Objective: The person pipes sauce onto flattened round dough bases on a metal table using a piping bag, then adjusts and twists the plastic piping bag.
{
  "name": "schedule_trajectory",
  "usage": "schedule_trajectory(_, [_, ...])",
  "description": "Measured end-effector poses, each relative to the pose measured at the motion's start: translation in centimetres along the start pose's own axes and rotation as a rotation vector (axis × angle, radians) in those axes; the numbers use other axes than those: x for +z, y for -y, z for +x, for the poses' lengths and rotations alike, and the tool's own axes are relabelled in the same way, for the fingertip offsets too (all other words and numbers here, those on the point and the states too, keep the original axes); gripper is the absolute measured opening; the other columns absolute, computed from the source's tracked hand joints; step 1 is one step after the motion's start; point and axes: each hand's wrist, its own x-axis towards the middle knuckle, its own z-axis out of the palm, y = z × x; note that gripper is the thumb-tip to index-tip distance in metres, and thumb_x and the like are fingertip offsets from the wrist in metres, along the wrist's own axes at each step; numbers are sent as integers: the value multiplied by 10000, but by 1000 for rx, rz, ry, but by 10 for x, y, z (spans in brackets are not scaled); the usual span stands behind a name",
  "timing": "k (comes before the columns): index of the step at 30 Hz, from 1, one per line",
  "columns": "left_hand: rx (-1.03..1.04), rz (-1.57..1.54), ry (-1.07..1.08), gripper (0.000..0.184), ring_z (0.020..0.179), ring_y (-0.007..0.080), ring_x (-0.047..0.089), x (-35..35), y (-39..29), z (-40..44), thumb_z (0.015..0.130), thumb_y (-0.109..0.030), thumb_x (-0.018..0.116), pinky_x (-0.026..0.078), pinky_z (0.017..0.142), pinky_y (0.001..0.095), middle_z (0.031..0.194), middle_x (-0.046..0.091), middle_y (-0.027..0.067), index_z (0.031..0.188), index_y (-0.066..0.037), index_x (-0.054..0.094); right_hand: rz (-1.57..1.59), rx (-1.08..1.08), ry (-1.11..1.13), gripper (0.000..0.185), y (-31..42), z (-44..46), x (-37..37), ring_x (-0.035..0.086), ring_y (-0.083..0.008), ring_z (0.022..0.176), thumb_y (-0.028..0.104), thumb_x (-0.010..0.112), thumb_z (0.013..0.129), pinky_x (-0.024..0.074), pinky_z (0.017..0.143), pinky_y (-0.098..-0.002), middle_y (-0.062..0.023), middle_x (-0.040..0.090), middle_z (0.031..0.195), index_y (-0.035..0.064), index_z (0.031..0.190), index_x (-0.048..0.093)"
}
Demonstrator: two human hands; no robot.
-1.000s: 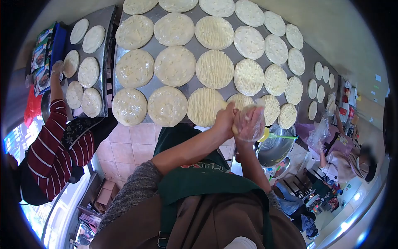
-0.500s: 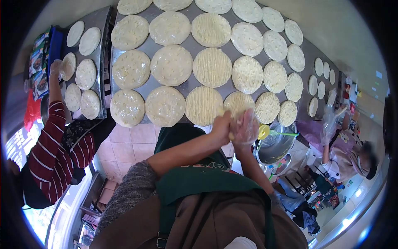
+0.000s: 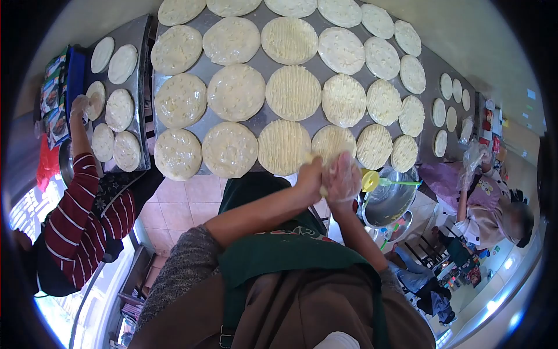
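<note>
My left hand (image 3: 310, 176) is a bare fist, pressed up against my right hand (image 3: 342, 179). Clear plastic smeared with pale yellow paste (image 3: 331, 174) lies over and between my right fingers; whether it is a glove or a bag, I cannot tell. A bit of yellow paste shows above my left fist. Both hands hover over the near edge of a flat round dough (image 3: 333, 138), partly hiding it. Beside it, another dough round (image 3: 285, 145) carries ridged lines of pale paste.
More dough rounds sit in rows on the metal table (image 3: 206, 135). Right of my hands stand a yellow-topped container (image 3: 369, 181) and a metal bowl (image 3: 390, 203) with a green-handled tool. Co-workers stand left, in a striped sleeve (image 3: 70, 221), and right, holding clear plastic (image 3: 474, 157).
My view has shifted slightly, so the table and dough rounds sit a little differently. My hands stay together at nearly the same spot.
</note>
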Motion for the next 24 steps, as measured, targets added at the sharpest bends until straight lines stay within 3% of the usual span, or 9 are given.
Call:
schedule_trajectory(2, [53, -46, 40, 354, 755, 240, 577, 17, -20, 15, 852, -269, 436, 482, 657, 372, 858, 551, 150, 965, 61, 496, 754, 578, 89, 518, -14, 13, 11, 496, -223, 608, 89, 610, 730, 406, 546, -343, -78, 503, 722, -1, 1195, 401])
schedule_trajectory(7, [114, -58, -24, 294, 669, 233, 552, -5, 21, 10, 844, -258, 435, 472, 605, 385, 758, 515, 132, 890, 28, 488, 9, -75, -50, 611, -12, -15, 4, 452, -175, 566, 63, 617, 704, 383, 517, -298, -47, 467, 679, 19, 1258, 363])
schedule_trajectory(10, [46, -149, -43, 294, 655, 230, 545, -6, 33, -7, 842, -263, 431, 459, 590, 393, 745, 514, 125, 894, 20, 492, 174, 142, 119, 605, -8, -36, -1, 453, -187, 558, 49, 616, 696, 384, 520, -323, -50, 463, 669, 20, 1246, 366])
schedule_trajectory(12, [33, -43, -7, 321, 680, 235, 551, 0, 16, 2, 842, -270, 432, 456, 606, 394, 774, 526, 137, 929, 32, 494, 18, -32, -50, 431, -8, -10, -1, 434, -154, 547, 79, 627, 719, 375, 505, -292, -44, 435, 651, 3, 1106, 455])
schedule_trajectory(16, [35, 29, 7, 355, 780, 254, 563, 17, -5, 13, 840, -271, 427, 456, 684, 399, 869, 543, 163, 982, 49, 487, 1439, 972, -63, 206, -4, 16, 4, 397, -91, 534, 186, 593, 813, 350, 463, -246, -20, 416, 649, 33, 763, 464])
schedule_trajectory(18, [35, -39, 37, 345, 846, 263, 560, 8, 8, 11, 834, -238, 411, 454, 739, 387, 912, 545, 161, 1011, 50, 485, 1169, 991, 36, 213, -4, -8, -2, 395, -81, 526, 210, 548, 847, 343, 448, -226, -14, 418, 651, 52, 742, 451])
schedule_trajectory(20, [17, -46, 14, 347, 872, 263, 556, -5, 28, 8, 834, -230, 408, 450, 760, 379, 930, 545, 159, 1024, 51, 482, 156, 71, -75, 272, -13, -26, 6, 389, -61, 517, 249, 468, 894, 328, 427, -214, -3, 418, 649, 86, 687, 400])
schedule_trajectory(22, [39, -75, 15, 343, 869, 257, 556, -5, 31, 9, 835, -231, 409, 453, 754, 377, 937, 546, 158, 1012, 54, 482, 31, 241, 125, 190, -34, -59, 18, 419, -88, 532, 214, 499, 872, 349, 448, -235, -16, 429, 653, 42, 803, 457])
schedule_trajectory(24, [2, -40, 56, 338, 862, 252, 555, 6, 12, 12, 833, -230, 410, 456, 744, 378, 938, 546, 158, 1000, 54, 482, -30, 16, -110, 286, -19, -17, 6, 482, -149, 543, 151, 577, 811, 375, 474, -277, -41, 525, 683, 16, 1056, 520])
